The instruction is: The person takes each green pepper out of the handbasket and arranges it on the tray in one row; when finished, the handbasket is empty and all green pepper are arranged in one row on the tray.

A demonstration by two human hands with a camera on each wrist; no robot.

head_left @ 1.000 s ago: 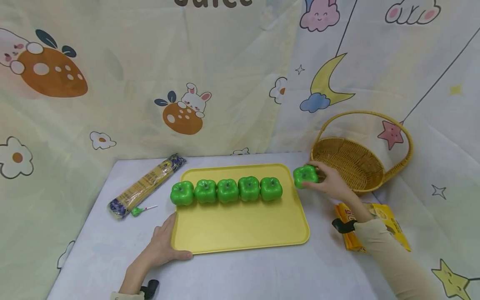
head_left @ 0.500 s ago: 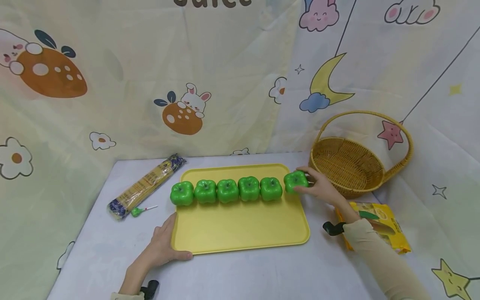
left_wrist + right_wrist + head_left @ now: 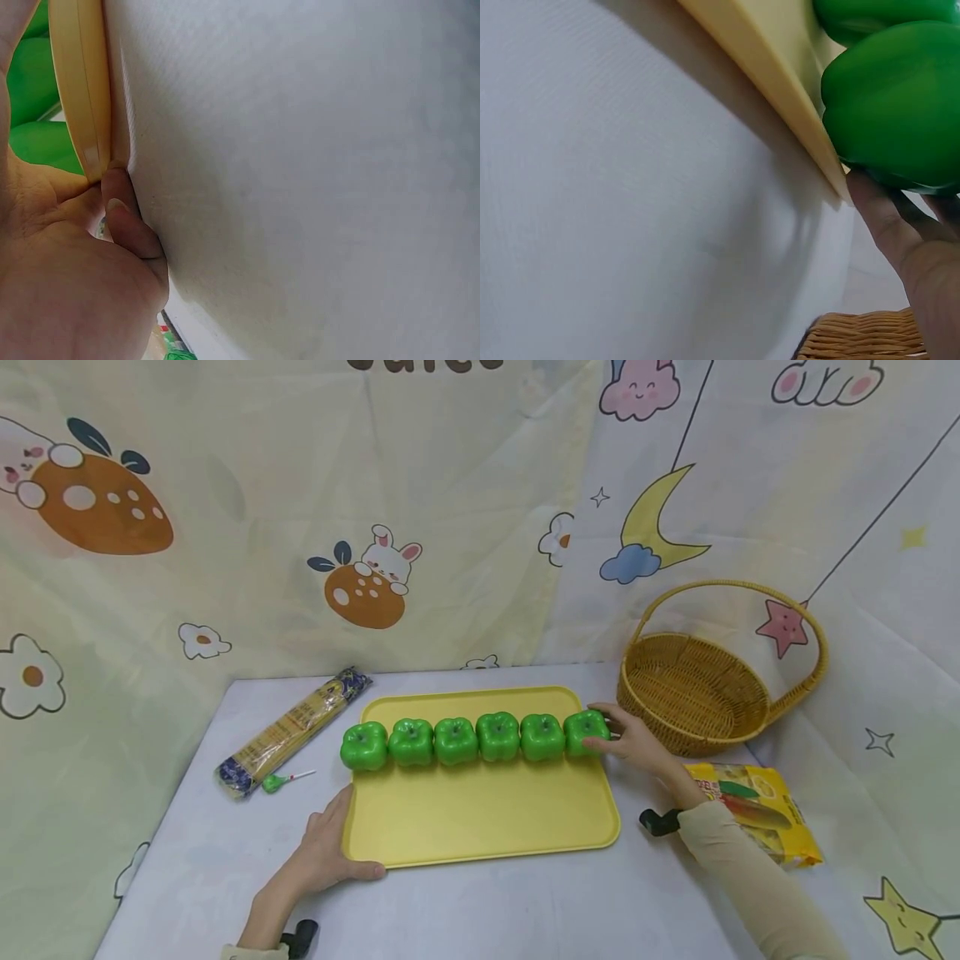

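Several green bell peppers stand in a row along the back part of a yellow tray. The rightmost bell pepper is at the tray's right edge, beside its neighbour. My right hand holds it from the right, thumb in front and fingers behind; the right wrist view shows the fingers against this pepper, close to the tray rim. At the tray's near left corner, my left hand grips the edge. In the left wrist view its curled fingers lie at the rim.
A wicker basket with a tall handle stands at the back right, just behind my right hand. A yellow food packet lies beside my right forearm. Left of the tray are a long pasta packet and a green lollipop.
My right hand has moved left from beside the basket, bringing a bell pepper onto the tray at the right end of the row. The left hand stays at the tray corner.
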